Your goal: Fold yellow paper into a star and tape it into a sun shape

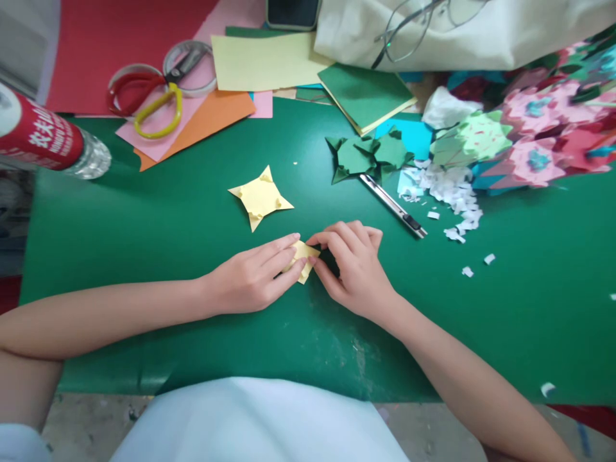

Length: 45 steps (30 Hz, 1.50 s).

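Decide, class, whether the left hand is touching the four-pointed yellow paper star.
Apart. The head view shows a strip of green tabletop between the left hand and the four-pointed yellow paper star.

Open table stretches between the bottle and the left forearm, until the yellow paper star stands just beyond the hands. Ahead to the right, the utility knife and white scraps obstruct; broad room lies right of the right forearm.
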### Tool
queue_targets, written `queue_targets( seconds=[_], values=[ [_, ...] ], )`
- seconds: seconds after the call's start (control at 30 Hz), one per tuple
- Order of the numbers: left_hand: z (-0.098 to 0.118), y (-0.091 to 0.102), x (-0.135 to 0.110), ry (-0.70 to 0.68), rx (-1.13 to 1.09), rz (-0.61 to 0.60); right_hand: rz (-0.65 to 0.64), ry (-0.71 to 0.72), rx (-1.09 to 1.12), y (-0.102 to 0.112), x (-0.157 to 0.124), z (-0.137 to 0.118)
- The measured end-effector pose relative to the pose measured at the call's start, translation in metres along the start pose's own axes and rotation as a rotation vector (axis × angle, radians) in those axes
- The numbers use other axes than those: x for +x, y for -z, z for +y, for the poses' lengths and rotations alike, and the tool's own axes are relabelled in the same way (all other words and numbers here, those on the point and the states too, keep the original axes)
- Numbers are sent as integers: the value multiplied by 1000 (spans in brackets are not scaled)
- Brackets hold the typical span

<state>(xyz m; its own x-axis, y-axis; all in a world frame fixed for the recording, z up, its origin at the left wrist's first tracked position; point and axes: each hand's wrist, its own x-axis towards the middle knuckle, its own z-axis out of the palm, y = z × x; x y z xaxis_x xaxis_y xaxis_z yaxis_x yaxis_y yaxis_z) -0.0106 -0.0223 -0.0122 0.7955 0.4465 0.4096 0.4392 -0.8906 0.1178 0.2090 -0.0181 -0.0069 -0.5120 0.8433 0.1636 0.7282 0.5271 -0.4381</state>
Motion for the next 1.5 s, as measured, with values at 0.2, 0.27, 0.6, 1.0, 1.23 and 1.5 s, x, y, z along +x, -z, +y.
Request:
queue_targets(
  seconds=[0.2,0.27,0.6,1.0,1.23,1.5],
  values=[
    [0,1,2,-25,55,46,3,-44,15,-1,-2,-4],
    [0,1,3,-18,56,54,7,-58,6,-2,-4,-6],
    [0,0,2,-23,37,71,-1,-69,-83,-2,-8,-13],
    [1,2,5,-13,25,61,-3,-96,-74,-5,-11,-17],
    [0,2,4,-10,40,26,-13,-97,-69,-3,-13,-19],
    [-1,2,4,-37,70,37,-35,-123,-4,-4,-12,-15]
  ],
)
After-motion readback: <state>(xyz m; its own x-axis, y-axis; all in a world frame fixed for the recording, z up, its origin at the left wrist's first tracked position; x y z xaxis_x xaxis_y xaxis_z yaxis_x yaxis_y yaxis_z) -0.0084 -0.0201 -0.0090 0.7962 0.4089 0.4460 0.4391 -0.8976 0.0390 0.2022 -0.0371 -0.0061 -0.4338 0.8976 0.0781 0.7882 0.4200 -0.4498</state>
